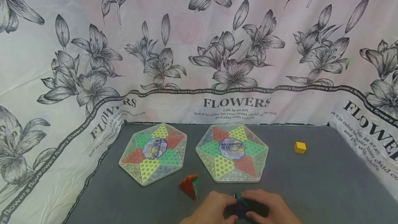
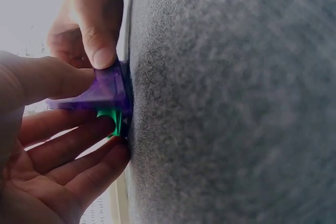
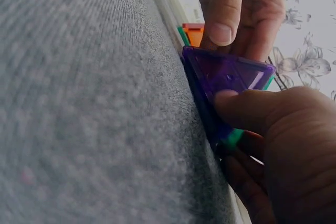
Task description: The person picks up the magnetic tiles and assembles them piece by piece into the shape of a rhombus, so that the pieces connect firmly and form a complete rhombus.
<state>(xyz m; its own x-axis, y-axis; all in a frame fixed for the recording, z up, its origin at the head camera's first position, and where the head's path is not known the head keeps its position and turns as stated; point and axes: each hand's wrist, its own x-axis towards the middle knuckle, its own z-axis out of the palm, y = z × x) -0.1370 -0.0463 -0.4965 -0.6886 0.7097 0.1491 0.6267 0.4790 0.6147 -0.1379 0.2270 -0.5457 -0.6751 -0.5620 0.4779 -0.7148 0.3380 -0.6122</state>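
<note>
Both hands hold a small pyramid of translucent triangular magnetic tiles [image 3: 228, 74], purple and green, low over the grey surface at the near edge. My left hand [image 1: 211, 208] has its thumb on a purple face and its fingers by the green side in the left wrist view. From the other side, my right hand [image 1: 268, 205] pinches the pyramid, its thumb on a purple tile in the right wrist view. Fingers hide much of it in the head view. Left of the hands stands another tile pyramid [image 1: 189, 186], orange-red with a green side.
Two hexagonal Chinese checkers boards, the left one [image 1: 149, 178] and the right one [image 1: 231, 174], lie beyond the hands with star patterns and clear covers. A yellow cube [image 1: 300, 147] sits at the far right. Flower-printed cloth [image 1: 186, 110] borders the grey table [image 1: 326, 189].
</note>
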